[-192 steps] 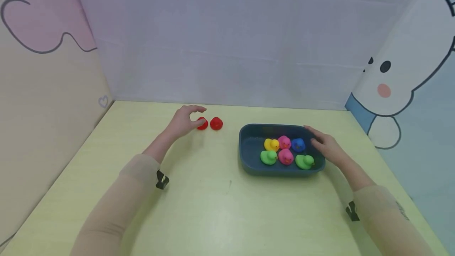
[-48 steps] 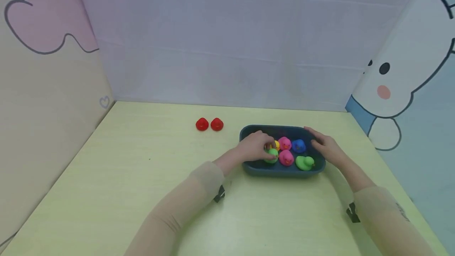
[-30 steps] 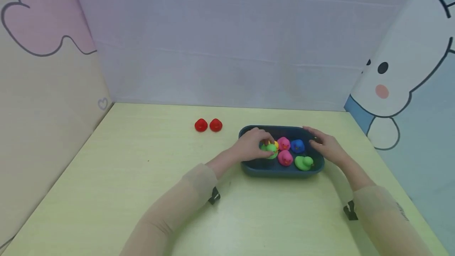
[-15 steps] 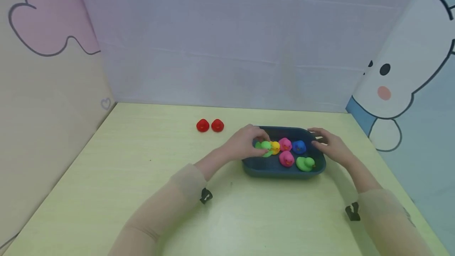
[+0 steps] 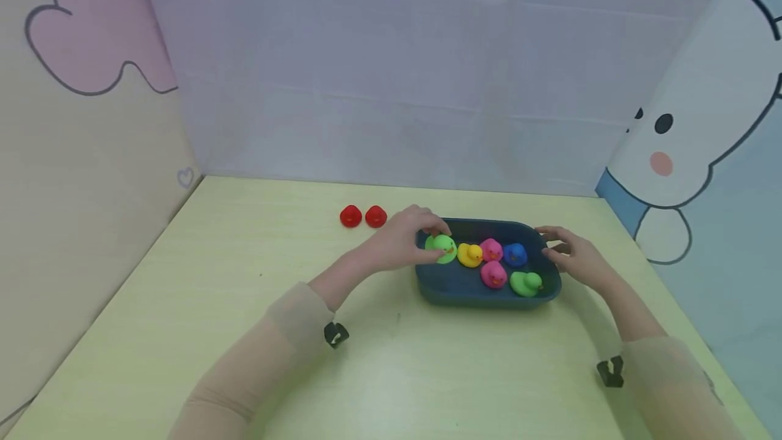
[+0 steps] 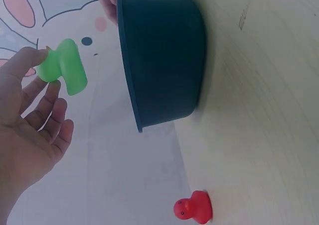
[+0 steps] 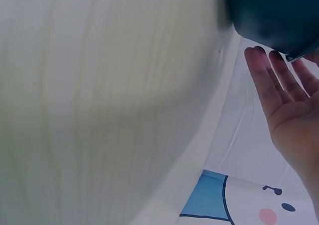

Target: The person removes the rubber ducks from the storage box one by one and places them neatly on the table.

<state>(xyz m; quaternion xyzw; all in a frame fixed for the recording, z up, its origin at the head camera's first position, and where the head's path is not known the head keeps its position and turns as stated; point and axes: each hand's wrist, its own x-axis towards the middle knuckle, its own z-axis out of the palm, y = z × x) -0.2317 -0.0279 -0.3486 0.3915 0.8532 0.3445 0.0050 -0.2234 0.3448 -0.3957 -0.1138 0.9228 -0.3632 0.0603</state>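
My left hand [image 5: 394, 243] pinches a light green rubber duck [image 5: 442, 248] between thumb and fingers, raised at the left end of a dark blue bin [image 5: 452, 284]. In the left wrist view the green duck [image 6: 67, 65] is held above the bin's rim level, beside its outer wall [image 6: 164, 60]. Inside lie a yellow duck [image 5: 470, 255], two pink ducks [image 5: 493, 275], a blue duck [image 5: 516, 254] and a second green duck [image 5: 525, 284]. My right hand [image 5: 577, 260] is at the bin's right rim, fingers loosely extended [image 7: 294, 105]; its thumb is largely hidden in the right wrist view.
Two red rubber ducks [image 5: 363, 216] sit side by side on the pale wooden table [image 5: 391, 372], left of the bin and behind my left hand. A whitish sheet [image 5: 391, 87] stands along the table's back edge, with printed panels at both sides.
My left hand has come from near the red ducks into the bin, taken hold of the left green duck, and raised it up and leftward. My right hand's fingers have loosened slightly at the rim.
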